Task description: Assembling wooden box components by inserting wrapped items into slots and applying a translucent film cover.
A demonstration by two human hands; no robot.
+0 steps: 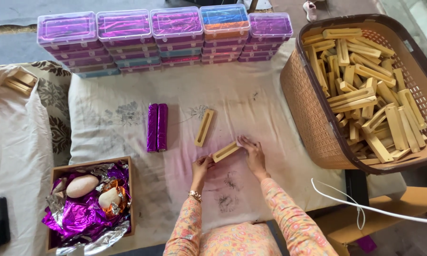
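On the table: we grip one slotted wooden block (225, 151).
Hands: left hand (201, 167) and right hand (252, 152) pinch its ends.
Care: we keep it level, slot upward.

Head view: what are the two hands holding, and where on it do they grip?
One slotted wooden block: the left hand holds its lower-left end, the right hand its upper-right end, above the cloth.

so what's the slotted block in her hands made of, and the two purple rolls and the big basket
The slotted block, held between left hand and right hand, looks like pale unfinished wood: matte, tan, square-cut edges. The two purple rolls seem wrapped in metallic foil, given the shiny creased glints; what is inside is hidden. The basket looks like moulded plastic, tan lattice walls with a smooth dark brown rim.
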